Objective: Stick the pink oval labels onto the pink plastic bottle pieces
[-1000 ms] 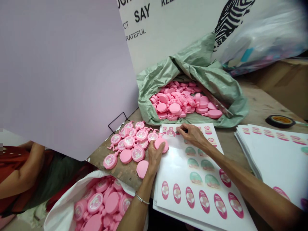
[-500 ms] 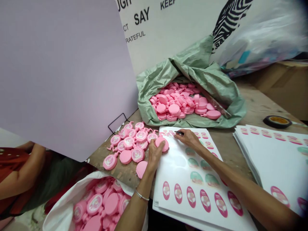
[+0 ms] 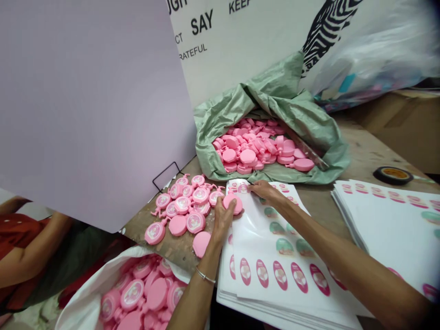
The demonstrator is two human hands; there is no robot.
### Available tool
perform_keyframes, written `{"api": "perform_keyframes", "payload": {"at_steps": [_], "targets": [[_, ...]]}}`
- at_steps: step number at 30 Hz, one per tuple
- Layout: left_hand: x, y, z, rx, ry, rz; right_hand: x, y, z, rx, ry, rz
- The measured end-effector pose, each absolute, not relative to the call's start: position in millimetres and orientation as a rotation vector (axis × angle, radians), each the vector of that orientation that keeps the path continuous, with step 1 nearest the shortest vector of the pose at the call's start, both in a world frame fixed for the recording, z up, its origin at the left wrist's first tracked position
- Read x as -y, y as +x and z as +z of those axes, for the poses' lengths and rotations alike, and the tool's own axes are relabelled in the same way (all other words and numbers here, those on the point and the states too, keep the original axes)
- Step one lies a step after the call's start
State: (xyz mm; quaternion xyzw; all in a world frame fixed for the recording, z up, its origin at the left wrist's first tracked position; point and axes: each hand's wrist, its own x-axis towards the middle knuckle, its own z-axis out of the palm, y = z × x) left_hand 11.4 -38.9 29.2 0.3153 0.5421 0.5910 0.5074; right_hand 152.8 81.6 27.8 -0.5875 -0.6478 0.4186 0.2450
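My left hand [image 3: 222,218] grips a plain pink round plastic piece [image 3: 234,203] at the left edge of a sticker sheet [image 3: 275,256]. My right hand [image 3: 264,191] is pinched on a thin dark tool whose tip shows near the sheet's top, beside a pink sticker [image 3: 242,188]. The sheet carries pink and green oval stickers and its left edge lifts off the stack beneath. Several pink pieces with stickers on them [image 3: 187,201] lie on the wooden table left of my left hand.
An open green bag [image 3: 292,114] of plain pink pieces lies behind the sheet. A white bag [image 3: 85,307] of stickered pieces sits at the lower left. Another sticker stack [image 3: 388,220] and a tape roll [image 3: 393,174] are on the right. Another person's arm [image 3: 27,256] shows at left.
My right hand slid left along the top of the sheet toward my left hand. The top sheet's left edge has lifted and shifted. My left hand kept hold of the pink piece.
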Motion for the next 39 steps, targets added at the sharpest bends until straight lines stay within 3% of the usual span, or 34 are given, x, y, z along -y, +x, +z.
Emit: {"api": "perform_keyframes", "payload": {"at_steps": [9,16,25,39], "targets": [[-24.1,-6.1,43.1,-1.128,0.778,1.390,-58.5,147.9,11.4,2.001,-1.484,0.701],[-47.9,-7.0,28.0,-1.302,0.822,1.356,-43.3,154.8,-1.1,2.083,-1.387,0.455],[-61.6,-1.8,39.3,-1.795,1.322,1.182,-41.1,157.0,-5.6,2.133,-1.349,0.350],[-74.1,-9.3,38.1,-1.928,1.822,0.683,-38.1,156.5,-6.1,2.178,-1.320,0.306]]}}
